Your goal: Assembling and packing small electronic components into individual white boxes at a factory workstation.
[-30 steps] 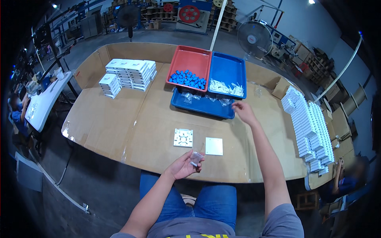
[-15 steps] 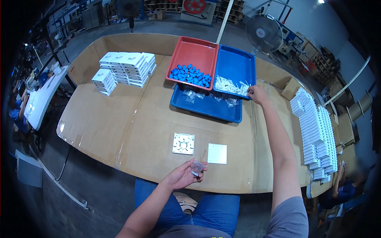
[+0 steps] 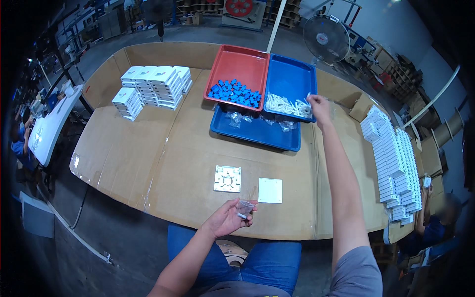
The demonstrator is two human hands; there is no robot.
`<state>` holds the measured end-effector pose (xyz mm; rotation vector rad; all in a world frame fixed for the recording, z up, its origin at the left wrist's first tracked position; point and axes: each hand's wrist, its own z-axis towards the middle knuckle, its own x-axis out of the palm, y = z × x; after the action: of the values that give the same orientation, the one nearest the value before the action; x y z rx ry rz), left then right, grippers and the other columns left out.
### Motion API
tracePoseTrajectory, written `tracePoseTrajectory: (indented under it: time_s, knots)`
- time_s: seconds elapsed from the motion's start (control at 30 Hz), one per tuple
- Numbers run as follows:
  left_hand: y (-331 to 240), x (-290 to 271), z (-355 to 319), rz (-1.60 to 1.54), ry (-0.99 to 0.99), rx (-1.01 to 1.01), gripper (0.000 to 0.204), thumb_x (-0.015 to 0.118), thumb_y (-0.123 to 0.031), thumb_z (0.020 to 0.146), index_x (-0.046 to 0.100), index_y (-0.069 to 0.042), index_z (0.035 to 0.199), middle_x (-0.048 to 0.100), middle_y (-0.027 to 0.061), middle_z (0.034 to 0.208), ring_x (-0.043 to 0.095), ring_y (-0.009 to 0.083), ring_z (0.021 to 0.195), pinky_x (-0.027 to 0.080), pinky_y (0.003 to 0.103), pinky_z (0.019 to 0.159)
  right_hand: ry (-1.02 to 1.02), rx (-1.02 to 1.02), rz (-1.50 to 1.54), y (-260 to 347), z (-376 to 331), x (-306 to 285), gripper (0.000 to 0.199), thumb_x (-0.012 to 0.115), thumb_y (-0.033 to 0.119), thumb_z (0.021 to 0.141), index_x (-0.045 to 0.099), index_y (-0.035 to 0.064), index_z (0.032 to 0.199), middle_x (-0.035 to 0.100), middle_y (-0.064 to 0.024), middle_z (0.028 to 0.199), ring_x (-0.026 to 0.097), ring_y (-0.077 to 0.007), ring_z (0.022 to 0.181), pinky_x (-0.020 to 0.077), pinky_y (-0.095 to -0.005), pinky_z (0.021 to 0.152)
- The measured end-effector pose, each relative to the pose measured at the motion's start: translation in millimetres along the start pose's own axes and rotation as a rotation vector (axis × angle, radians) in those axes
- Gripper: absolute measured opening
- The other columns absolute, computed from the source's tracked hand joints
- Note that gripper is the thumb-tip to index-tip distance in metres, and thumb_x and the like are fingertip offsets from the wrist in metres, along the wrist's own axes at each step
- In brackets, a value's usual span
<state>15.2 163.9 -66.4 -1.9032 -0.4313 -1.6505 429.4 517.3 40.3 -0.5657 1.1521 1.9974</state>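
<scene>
My left hand [image 3: 228,219] is closed on a small clear plastic bag [image 3: 245,208] near the table's front edge, with a small white piece showing at the bag's lower end. Out at the upper right, my right hand [image 3: 319,108] is over the right rim of a blue tray [image 3: 292,74]. Its fingertips pinch a slim white piece [image 3: 308,95] above a heap of similar white pieces [image 3: 284,105]. In front of my left hand lie a square white frame with a round cut-out centre [image 3: 227,178] and a plain white square plate [image 3: 270,191], side by side.
A red tray [image 3: 237,64] of small blue parts [image 3: 234,93] adjoins the blue tray. Below them, another blue tray [image 3: 252,136] holds clear bags. White boxes stand stacked at the left [image 3: 153,84] and right [image 3: 391,163]. Another person [image 3: 443,218] is at the right edge.
My right hand has risen slightly from the heap, and a white piece now shows at its fingertips. The left hand stays in place with the bag.
</scene>
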Motion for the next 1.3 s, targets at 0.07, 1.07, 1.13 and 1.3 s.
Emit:
tracePoseTrajectory:
  time_s: [0.07,1.07,1.13,1.3]
  knots:
    - [0,4,-14,-0.008,-0.023,0.045,0.062,0.048,-0.044,0.109,0.049,0.002,0.15,0.066,0.0126,0.127,0.063,0.0248,0.101,0.05,0.042,0.098,0.04,0.345,1.142,87,0,-6,0.019,0.073,0.017,0.1,0.071,0.0011,0.111,0.073,-0.007,0.103,0.058,-0.0103,0.077,0.0466,-0.0266,0.065]
    - [12,3,-16,0.317,-0.082,0.112,0.046,0.05,-0.041,0.112,0.059,-0.003,0.137,0.069,0.0105,0.119,0.064,0.017,0.095,0.052,0.034,0.088,0.495,0.22,0.522,268,-320,-7,0.011,0.078,0.007,0.091,0.075,0.0029,0.101,0.073,-0.0008,0.095,0.065,-0.0079,0.079,0.0472,-0.0242,0.066]
    - [12,7,-16,0.327,-0.073,0.115,0.046,0.049,-0.041,0.112,0.059,-0.003,0.135,0.07,0.0109,0.119,0.064,0.0172,0.095,0.052,0.034,0.087,0.586,0.059,0.426,272,-309,-13,0.012,0.078,0.007,0.089,0.076,0.0027,0.1,0.074,-0.0042,0.103,0.068,-0.0147,0.089,0.0509,-0.0294,0.073]
    - [11,7,-14,0.38,-0.101,0.093,0.044,0.049,-0.04,0.112,0.059,-0.002,0.133,0.07,0.0128,0.116,0.066,0.0191,0.095,0.054,0.035,0.088,0.75,-0.111,0.429,267,-292,-7,0.013,0.073,0.009,0.093,0.078,0.003,0.103,0.073,-0.0088,0.114,0.068,-0.0188,0.101,0.051,-0.0316,0.085]
